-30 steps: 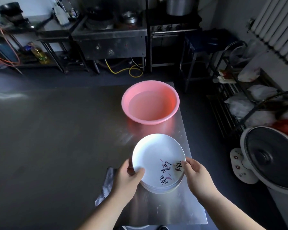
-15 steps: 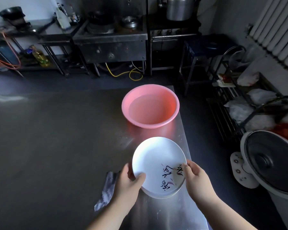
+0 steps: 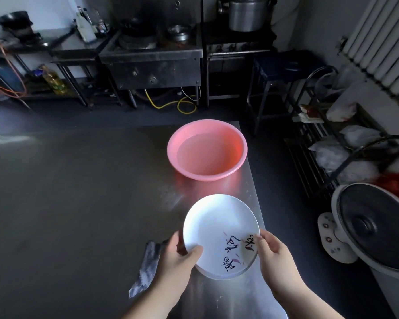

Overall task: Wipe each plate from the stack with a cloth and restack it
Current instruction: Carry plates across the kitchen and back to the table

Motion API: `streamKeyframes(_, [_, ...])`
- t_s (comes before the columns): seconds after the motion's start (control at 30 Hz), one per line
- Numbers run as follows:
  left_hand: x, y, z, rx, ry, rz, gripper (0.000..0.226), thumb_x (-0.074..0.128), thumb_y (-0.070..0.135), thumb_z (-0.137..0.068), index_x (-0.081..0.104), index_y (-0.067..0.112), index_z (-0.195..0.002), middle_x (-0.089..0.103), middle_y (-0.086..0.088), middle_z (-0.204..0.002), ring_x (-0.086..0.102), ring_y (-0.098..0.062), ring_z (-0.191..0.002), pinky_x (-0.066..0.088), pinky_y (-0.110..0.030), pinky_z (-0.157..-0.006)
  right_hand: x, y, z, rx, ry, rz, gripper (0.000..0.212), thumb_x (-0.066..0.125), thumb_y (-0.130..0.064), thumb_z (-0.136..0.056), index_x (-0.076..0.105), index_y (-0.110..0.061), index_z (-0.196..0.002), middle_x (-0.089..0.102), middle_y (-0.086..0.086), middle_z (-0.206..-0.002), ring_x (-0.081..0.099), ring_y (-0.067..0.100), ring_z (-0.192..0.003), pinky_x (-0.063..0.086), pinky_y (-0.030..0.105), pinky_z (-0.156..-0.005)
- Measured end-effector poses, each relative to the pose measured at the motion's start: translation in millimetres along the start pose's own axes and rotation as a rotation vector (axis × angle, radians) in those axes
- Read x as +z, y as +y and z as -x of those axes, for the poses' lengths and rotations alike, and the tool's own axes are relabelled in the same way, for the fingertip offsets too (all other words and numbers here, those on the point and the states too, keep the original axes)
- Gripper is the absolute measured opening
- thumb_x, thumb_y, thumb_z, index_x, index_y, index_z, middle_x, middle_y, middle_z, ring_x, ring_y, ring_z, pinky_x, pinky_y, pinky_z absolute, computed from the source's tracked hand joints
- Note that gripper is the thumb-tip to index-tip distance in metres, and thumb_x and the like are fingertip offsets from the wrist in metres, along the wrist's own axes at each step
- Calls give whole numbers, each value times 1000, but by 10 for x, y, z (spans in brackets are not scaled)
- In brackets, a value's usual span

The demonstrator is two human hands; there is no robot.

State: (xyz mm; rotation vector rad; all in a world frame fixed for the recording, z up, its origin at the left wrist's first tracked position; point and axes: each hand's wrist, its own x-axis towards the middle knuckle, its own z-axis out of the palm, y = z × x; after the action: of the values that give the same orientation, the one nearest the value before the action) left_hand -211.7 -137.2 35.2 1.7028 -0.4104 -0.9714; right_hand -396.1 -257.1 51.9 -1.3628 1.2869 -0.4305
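Note:
A white plate [image 3: 217, 229] with dark brush lettering is held tilted over the steel table [image 3: 78, 203], near its right edge. My left hand [image 3: 177, 259] grips its left rim, thumb on top. My right hand [image 3: 274, 256] pinches the right rim. Under the raised plate the rim of the plate stack [image 3: 224, 275] shows on the table. A crumpled grey cloth [image 3: 148, 265] lies on the table just left of my left hand, untouched.
A pink basin [image 3: 206, 150] holding water stands on the table beyond the plates. The table's right edge runs just right of the plates. A large cooker with a dark lid [image 3: 373, 226] and a wire rack with bags [image 3: 332, 146] stand on the right.
The top plate has lifted off the stack and tilted up slightly in both hands. The camera view has shifted a little.

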Motion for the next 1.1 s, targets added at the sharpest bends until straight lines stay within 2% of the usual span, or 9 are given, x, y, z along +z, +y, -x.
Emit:
streamKeyframes(0.1, [-14,-17,-4,-29,-25,91,51,72,12,-72,68,20,-122,78,0,-110,72,-13,-104,57,-34,-89,-30,-59,30,-39,-15,-10,36,43,-24,-109,75,-40,-114,78,-13,-107,71,6,-106,54,40,-99])
streamKeyframes(0.27, [5,6,-13,-19,-42,136,54,73,12,-72,66,20,-124,77,0,-116,71,-18,-111,58,-44,-97,-66,-56,28,-40,36,-92,30,53,-23,-107,73,-41,-121,73,-15,-123,71,-2,-105,52,29,-90])
streamKeyframes(0.43, [-46,-12,-7,-71,-31,177,55,71,15,-70,67,24,-124,77,-2,-114,69,-29,-116,55,-61,-100,-19,-23,111,-15,-27,-39,36,53,-20,-106,69,-44,-128,79,-11,-110,70,2,-109,50,40,-103])
streamKeyframes(0.63, [-254,-23,130,-38,7,202,56,77,21,-64,67,30,-118,75,-3,-116,72,-19,-107,60,-54,-96,111,-101,122,-16,-56,15,38,56,-22,-104,62,-48,-131,81,-8,-99,72,9,-108,50,47,-107])
streamKeyframes(0.73, [-452,14,226,-8,65,243,57,75,18,-66,64,26,-122,76,-2,-103,71,-16,-73,61,-35,-64,284,-234,136,-67,-111,2,39,58,-20,-104,62,-47,-132,81,-6,-99,73,9,-105,49,46,-105])
streamKeyframes(0.77, [-532,38,264,5,84,250,60,76,19,-67,62,24,-125,77,-2,-102,66,-17,-67,56,-35,-63,357,-304,153,-90,-139,-16,38,61,-21,-103,63,-46,-131,81,-5,-100,73,7,-102,50,41,-101])
streamKeyframes(0.87, [-823,64,359,37,148,263,70,80,26,-63,60,20,-129,78,-7,-110,70,-27,-77,55,-37,-69,612,-469,197,-111,-224,-12,41,60,-38,-86,66,-45,-126,80,-4,-99,73,7,-99,49,33,-90])
streamKeyframes(1.0, [-1253,-14,513,87,253,289,72,79,32,-63,58,30,-132,76,6,-122,73,-17,-109,62,-42,-81,1030,-578,259,-160,-317,45,42,55,-41,-80,66,-34,-120,77,-5,-91,72,14,-98,50,37,-84])
streamKeyframes(1.1, [-1599,-112,663,116,318,327,67,72,17,-73,53,32,-135,74,13,-124,72,-7,-106,61,-30,-77,1431,-670,358,-202,-383,14,41,59,-34,-80,70,-36,-120,76,-4,-111,73,12,-101,56,40,-88])
